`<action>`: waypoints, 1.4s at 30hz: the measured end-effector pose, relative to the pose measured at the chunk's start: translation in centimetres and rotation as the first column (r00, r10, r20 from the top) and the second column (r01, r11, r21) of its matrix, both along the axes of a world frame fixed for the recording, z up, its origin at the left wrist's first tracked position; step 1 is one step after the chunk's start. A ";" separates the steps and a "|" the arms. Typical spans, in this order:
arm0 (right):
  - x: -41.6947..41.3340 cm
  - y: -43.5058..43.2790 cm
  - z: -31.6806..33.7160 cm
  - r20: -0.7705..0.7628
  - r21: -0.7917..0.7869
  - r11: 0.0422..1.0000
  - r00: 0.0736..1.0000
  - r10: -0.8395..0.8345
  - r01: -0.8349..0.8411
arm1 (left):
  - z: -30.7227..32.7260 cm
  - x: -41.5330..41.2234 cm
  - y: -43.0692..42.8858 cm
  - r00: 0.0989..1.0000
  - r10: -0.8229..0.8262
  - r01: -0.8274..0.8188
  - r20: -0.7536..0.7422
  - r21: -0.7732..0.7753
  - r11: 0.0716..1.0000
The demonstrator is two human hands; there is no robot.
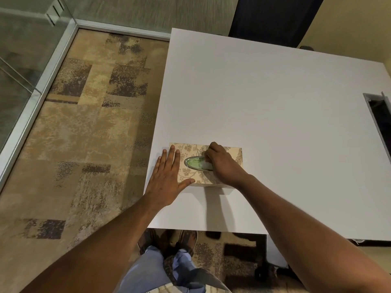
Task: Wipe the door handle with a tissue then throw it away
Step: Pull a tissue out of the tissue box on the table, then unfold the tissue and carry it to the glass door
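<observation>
Left hand (167,182): flat, open, pressing tissue box (232,157) at 9 o'clock.
Right hand (222,163): fingers pinching tissue (206,165) at slot.
Bench (275,102): white.

Both arms reach forward. The left hand (167,176) lies flat, fingers spread. The right hand (222,163) is curled, fingertips pinched together.

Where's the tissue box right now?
In the head view the tissue box sits near the front left corner of the white table, with the left hand flat on it and the right hand at its opening.
</observation>
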State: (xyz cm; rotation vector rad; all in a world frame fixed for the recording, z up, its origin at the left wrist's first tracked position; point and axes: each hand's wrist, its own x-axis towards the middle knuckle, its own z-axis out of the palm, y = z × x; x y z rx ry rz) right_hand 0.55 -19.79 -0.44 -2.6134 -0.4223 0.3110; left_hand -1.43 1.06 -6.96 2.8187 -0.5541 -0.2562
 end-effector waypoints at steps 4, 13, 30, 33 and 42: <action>0.0 0.0 0.9 -0.061 0.087 0.996 0.998 -0.019 0.024 | 0.1 0.0 0.0 1.000 0.002 -0.002 -0.008 0.006 1.000; 0.0 -0.7 2.4 -0.091 0.345 0.888 0.952 -0.291 0.304 | 0.3 0.0 -0.1 1.000 -0.002 0.002 0.003 0.010 1.000; 2.4 2.8 8.3 -0.106 0.492 0.846 0.979 -0.176 0.205 | 12.8 3.9 -1.1 0.950 0.149 -0.313 -0.275 -0.810 0.496; 1.9 3.2 9.1 -0.144 0.593 0.776 0.977 -0.160 0.215 | 14.1 3.9 -0.9 0.918 0.248 -0.387 -0.310 -0.836 0.389; 2.4 6.9 11.4 -0.070 0.711 0.694 0.993 -0.098 0.119 | 17.5 3.0 2.4 0.804 0.390 -0.536 -0.449 -0.830 0.150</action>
